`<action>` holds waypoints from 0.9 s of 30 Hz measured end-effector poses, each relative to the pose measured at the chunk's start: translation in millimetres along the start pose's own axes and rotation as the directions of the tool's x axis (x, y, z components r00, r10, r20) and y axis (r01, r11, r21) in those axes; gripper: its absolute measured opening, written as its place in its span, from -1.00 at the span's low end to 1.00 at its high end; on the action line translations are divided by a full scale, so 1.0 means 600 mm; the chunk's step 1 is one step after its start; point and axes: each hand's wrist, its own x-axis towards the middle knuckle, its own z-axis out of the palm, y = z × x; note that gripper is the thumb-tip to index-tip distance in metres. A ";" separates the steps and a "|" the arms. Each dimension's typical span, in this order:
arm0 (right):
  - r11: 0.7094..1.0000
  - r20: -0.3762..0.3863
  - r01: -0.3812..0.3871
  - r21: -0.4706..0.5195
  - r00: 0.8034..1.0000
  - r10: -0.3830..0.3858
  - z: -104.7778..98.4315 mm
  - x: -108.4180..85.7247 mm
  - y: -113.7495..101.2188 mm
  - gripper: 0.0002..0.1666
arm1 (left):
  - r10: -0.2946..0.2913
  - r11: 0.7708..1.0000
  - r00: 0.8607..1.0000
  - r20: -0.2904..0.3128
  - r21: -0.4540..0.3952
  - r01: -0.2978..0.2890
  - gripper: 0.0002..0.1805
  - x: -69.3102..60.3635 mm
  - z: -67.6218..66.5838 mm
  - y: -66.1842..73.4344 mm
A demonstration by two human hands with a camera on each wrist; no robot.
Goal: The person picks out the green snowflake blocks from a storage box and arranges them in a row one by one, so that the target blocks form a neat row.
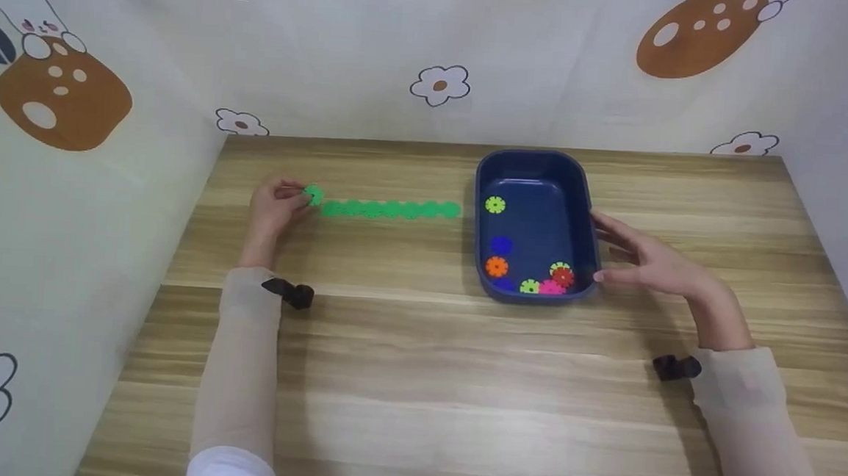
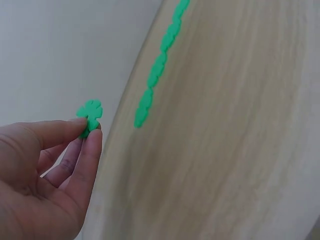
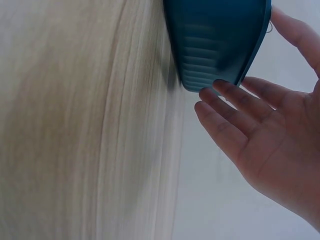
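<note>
My left hand [image 1: 272, 210] pinches a green snowflake disc [image 1: 313, 194] between thumb and fingertips. In the left wrist view the disc [image 2: 92, 111] stands up from the fingertips, its notched edge showing. Just right of that hand, a straight row of green snowflake discs [image 1: 392, 209] lies on the table; whether they interlock I cannot tell. Beyond the row's right end stands a dark blue bin [image 1: 539, 223]. My right hand [image 1: 658, 263] is at the bin's right side with fingers extended. The right wrist view shows these fingers [image 3: 227, 122] close against the bin's outer wall [image 3: 215, 40].
Inside the bin are several loose discs, among them an orange disc [image 1: 496, 267], a red disc [image 1: 563, 277] and a yellow-green disc [image 1: 495, 205]. The wooden table [image 1: 444, 386] ends at a patterned cloth backdrop [image 1: 346, 64]. Each wrist carries a black camera mount.
</note>
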 end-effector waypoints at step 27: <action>1.000 -0.013 0.004 -0.005 1.000 -0.004 -0.001 -0.001 0.004 0.07 | 0.090 0.843 0.987 -0.134 0.538 -0.004 -0.68 0.011 -0.002 -0.026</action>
